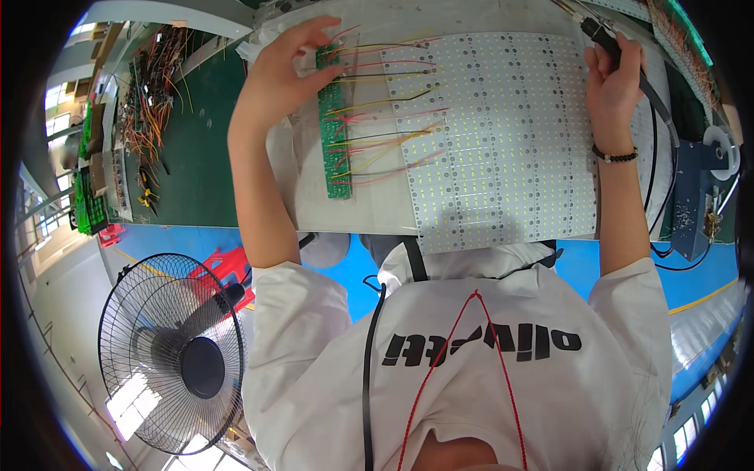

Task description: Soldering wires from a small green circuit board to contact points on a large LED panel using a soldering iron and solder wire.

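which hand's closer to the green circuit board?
Left. The left hand has its fingers on the top end of the green circuit board. The right hand is far across the white LED panel, gripping a black soldering iron.

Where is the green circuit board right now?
In the head view, the green circuit board lies on the bench under the left hand, left of the white LED panels.

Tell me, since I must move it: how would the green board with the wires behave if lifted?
The green board looks thin and narrow, so probably light and fairly stiff. Its wires run to the LED panel, so they would likely tug or snag. The left hand touches its top end.
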Available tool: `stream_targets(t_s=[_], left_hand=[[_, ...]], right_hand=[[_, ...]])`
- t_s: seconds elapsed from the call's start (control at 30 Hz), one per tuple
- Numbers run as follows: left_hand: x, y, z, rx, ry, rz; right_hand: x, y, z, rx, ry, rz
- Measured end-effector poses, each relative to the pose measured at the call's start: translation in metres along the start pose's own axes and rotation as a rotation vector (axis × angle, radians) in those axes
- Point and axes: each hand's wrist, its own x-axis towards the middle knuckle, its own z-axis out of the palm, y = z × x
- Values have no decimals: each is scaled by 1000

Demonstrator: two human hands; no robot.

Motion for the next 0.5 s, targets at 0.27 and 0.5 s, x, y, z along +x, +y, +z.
stream_targets(t_s=[0.27,0.5], left_hand=[[6,9,12,100,34,211],[16,20,22,180,0,245]], right_hand=[[-4,-5,12,-64,127,43],[-2,-5,7,-45,-5,32]])
